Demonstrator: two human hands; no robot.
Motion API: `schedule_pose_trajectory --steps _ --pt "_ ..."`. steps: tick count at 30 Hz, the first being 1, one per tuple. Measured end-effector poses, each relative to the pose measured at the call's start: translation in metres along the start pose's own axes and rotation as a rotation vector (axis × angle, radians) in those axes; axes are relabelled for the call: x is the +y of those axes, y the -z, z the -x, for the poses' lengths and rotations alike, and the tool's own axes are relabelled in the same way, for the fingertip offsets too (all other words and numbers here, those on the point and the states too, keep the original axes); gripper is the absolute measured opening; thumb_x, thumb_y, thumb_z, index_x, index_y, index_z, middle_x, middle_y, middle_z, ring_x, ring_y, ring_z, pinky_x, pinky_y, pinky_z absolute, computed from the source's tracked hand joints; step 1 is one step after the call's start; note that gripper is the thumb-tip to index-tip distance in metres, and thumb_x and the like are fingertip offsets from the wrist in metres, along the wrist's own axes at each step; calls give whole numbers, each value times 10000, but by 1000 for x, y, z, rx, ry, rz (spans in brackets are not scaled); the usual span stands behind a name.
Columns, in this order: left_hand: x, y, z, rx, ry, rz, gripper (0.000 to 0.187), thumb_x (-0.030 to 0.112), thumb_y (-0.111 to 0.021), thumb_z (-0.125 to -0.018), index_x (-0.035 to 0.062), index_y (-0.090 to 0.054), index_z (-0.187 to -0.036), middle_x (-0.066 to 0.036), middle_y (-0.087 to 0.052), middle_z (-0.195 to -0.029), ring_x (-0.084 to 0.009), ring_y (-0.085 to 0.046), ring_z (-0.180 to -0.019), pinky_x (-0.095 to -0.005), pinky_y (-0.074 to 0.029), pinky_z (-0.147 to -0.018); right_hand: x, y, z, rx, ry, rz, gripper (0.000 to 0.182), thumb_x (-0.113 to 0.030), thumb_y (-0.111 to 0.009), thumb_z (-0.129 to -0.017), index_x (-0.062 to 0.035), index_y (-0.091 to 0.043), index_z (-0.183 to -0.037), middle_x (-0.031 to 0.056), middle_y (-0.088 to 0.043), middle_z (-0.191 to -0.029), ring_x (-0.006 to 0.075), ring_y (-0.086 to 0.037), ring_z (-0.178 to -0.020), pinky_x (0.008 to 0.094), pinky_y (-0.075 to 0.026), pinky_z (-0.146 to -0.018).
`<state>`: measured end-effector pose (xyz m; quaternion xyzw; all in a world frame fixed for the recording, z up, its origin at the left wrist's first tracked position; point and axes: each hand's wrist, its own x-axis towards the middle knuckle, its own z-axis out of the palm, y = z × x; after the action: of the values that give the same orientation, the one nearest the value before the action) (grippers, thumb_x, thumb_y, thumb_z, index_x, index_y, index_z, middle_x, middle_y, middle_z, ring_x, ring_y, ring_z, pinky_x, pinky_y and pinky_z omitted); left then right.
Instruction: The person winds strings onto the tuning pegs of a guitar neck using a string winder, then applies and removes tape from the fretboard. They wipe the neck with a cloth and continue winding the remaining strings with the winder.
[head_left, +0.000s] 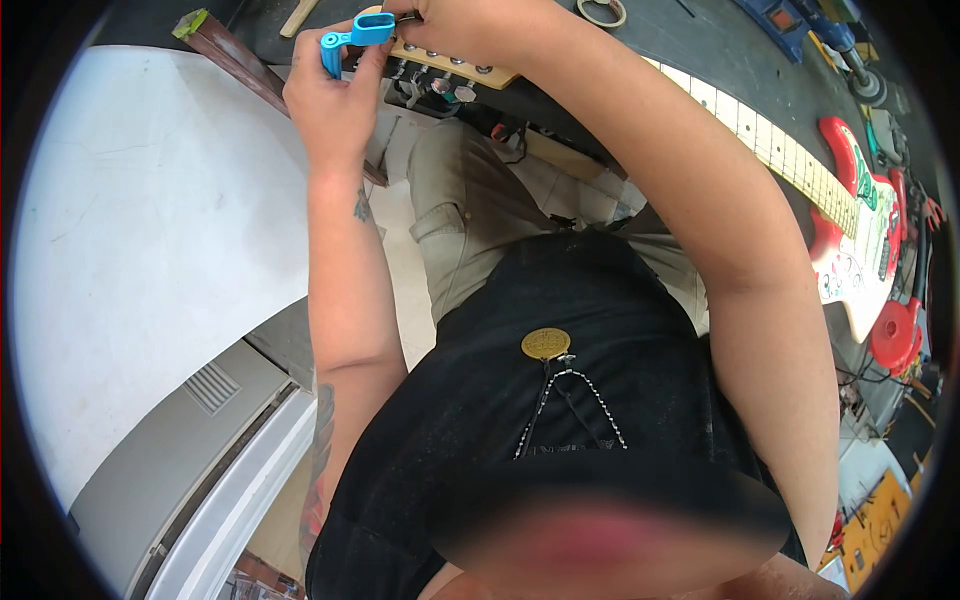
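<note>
At the top of the view, my left hand (335, 105) is closed around a light blue string winder (372, 30), held at the end of the guitar's headstock (455, 66). My right hand (450, 25) reaches over the headstock, its fingers pinched beside the winder. What lies between those fingers is too small to make out. Silver tuning pegs (464, 93) stick out along the headstock's near edge. The electric guitar (855, 270) has a pale fretted neck and a red and white body with painted figures, lying to the right. My right forearm hides part of its neck.
A dark workbench (690, 45) carries the guitar, with a roll of tape (601, 10) near its far side. Blue tools (780, 25) and a red tool (895, 335) lie at the right. A wooden bar (235, 65) and a large white surface (160, 220) are at the left.
</note>
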<state>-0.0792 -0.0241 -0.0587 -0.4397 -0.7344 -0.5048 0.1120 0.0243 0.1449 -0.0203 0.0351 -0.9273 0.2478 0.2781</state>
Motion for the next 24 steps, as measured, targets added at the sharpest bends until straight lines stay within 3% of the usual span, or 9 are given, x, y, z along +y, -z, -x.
schedule_pose_trajectory --steps 7,9,13,16,18,22,24 --pt "-24 1 -1 -31 117 53 271 135 -919 -873 43 -696 -998 25 -695 -879 -63 -611 -760 -225 -491 -719 4 -4 -3 -36 8 9 176 -100 -704 -810 12 -811 -893 244 -732 -896 428 -720 -901 478 -583 -846" --pt "-25 1 -4 -58 147 74 353 189 -942 -827 58 -632 -932 4 -692 -789 -124 -568 -704 -290 -512 -692 3 -4 -3 -54 -19 31 179 -98 -703 -808 12 -812 -898 243 -734 -900 427 -721 -904 478 -582 -848" --pt "-10 3 -5 -54 142 28 360 181 -936 -831 57 -611 -923 4 -701 -789 -118 -569 -713 -296 -511 -687 -1 0 -4 -105 -70 49 180 -97 -698 -808 22 -807 -888 245 -734 -906 433 -718 -911 477 -578 -861" --pt "-15 0 -4 -49 156 -28 322 146 -926 -841 49 -632 -928 -6 -733 -819 -106 -620 -739 -282 -530 -713 3 -5 -3 -41 -24 53 173 -108 -706 -812 37 -791 -853 254 -728 -908 437 -716 -922 477 -574 -868" --pt "-23 -5 -3 -7 165 328 303 98 -909 -855 32 -628 -946 -29 -760 -867 -100 -673 -780 -272 -553 -750 3 -4 -2 -42 -35 47 170 -110 -707 -815 40 -783 -836 257 -726 -909 440 -712 -922 478 -571 -870" --pt "-11 0 -8 -41 230 353 277 43 -877 -869 16 -625 -981 -54 -778 -916 -98 -698 -813 -268 -567 -782 7 -9 -3 -20 -14 54 168 -120 -709 -823 35 -770 -799 261 -725 -905 440 -698 -919 484 -562 -869" --pt "-13 4 -9 -132 250 386 308 -43 -791 -920 18 -513 -1038 -146 -764 -1048 -181 -732 -957 -317 -599 -882 11 -11 -2 -12 -5 46 167 -118 -703 -823 31 -775 -801 258 -724 -900 438 -695 -923 486 -560 -869"
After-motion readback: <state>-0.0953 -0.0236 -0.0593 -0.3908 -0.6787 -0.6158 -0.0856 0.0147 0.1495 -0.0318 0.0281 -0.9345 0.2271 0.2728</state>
